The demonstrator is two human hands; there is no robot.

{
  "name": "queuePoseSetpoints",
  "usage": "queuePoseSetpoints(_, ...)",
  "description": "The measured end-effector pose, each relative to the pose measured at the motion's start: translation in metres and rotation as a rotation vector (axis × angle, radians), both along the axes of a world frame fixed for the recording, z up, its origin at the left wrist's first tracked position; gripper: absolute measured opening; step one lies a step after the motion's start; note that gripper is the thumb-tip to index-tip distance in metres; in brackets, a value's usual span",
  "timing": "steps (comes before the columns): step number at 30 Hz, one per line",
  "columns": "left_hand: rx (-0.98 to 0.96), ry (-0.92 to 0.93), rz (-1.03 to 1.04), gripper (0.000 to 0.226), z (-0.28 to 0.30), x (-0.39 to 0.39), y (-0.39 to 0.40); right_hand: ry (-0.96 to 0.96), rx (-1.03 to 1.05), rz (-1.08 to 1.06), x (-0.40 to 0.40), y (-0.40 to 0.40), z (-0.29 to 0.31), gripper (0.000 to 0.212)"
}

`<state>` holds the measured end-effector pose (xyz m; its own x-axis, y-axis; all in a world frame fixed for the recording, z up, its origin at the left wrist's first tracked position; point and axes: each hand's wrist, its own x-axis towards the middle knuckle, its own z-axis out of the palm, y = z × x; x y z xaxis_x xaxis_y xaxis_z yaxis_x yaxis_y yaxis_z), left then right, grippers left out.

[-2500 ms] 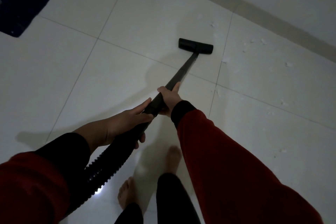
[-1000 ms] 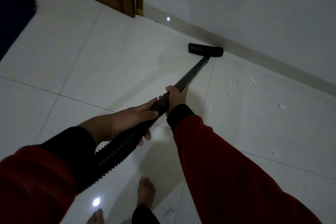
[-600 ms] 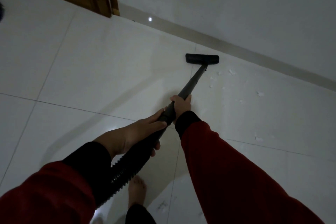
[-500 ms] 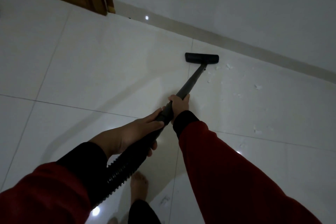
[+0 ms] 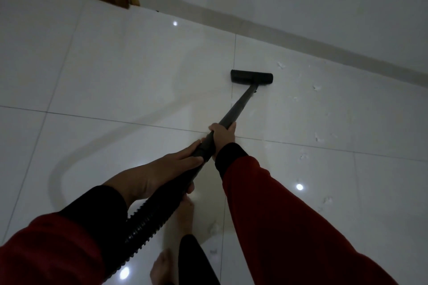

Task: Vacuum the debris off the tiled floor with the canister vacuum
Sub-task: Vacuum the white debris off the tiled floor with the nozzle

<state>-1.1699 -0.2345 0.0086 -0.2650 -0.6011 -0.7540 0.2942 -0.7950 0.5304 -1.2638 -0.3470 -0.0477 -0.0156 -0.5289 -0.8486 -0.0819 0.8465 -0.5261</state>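
Both hands closed around the vacuum's wand: right hand forward on the rigid tube, left hand just behind at the cuff where the ribbed hose begins, each grip wrapped firmly. Floor head flat on the tiled floor, near the skirting board but apart from it, straddling a grout line. Debris scattered as small pale flecks to the right of the head, more lower down on the next tile, and a bit near the bare feet. Canister itself out of view. Best handled now with slow, overlapping strokes swung rightward toward the flecks, keeping the head flush so suction holds; tilting it would likely scatter light scraps rather than lift them. Worth steering from the forward hand and using the rear hand only to carry the hose weight. Advisable to run one pass parallel to the skirting, then pull back through the lower tile. Hose trailing close past the feet: a probable tripping or snagging hazard, so slack best kept to the left. Dim light makes pale flecks hard to spot against pale tile; a low glance along the glossy surface should help.
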Motion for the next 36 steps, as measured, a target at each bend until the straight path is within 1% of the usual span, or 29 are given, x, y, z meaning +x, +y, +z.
queuePoseSetpoints(3, -0.021, -0.025, 0.004, 0.049, 0.002, -0.010, 0.016, -0.021, 0.005, -0.011, -0.007, 0.015, -0.003, 0.082)
queuePoseSetpoints(7, -0.077, -0.067, -0.077, 0.051, -0.004, -0.023, 0.034, -0.001, -0.012, 0.028, -0.021, 0.032, -0.008, 0.077)
queuePoseSetpoints(11, -0.096, -0.058, -0.070, 0.045, 0.000, -0.036, 0.049, -0.006, -0.019, 0.027, -0.035, 0.048, -0.007, 0.076)
queuePoseSetpoints(16, -0.059, -0.047, -0.030, 0.050, 0.006, -0.054, 0.072, -0.041, -0.036, 0.011, -0.052, 0.070, 0.001, 0.078)
queuePoseSetpoints(19, -0.055, -0.047, 0.016, 0.049, 0.011, -0.071, 0.090, -0.045, -0.035, 0.039, -0.064, 0.088, 0.004, 0.076)
queuePoseSetpoints(22, -0.053, -0.046, 0.002, 0.046, 0.015, -0.089, 0.110, -0.037, -0.014, 0.066, -0.080, 0.105, 0.006, 0.074)
queuePoseSetpoints(25, -0.052, -0.071, -0.005, 0.050, 0.017, -0.103, 0.128, -0.060, 0.022, 0.074, -0.094, 0.122, 0.008, 0.080)
queuePoseSetpoints(28, -0.039, -0.083, -0.001, 0.048, 0.020, -0.116, 0.143, -0.065, 0.035, 0.076, -0.106, 0.137, 0.009, 0.079)
queuePoseSetpoints(32, -0.028, -0.082, -0.011, 0.055, 0.016, -0.133, 0.162, -0.053, 0.021, 0.086, -0.126, 0.157, 0.014, 0.077)
queuePoseSetpoints(36, -0.029, -0.070, -0.018, 0.058, 0.017, -0.150, 0.180, -0.064, 0.019, 0.062, -0.143, 0.176, 0.019, 0.077)
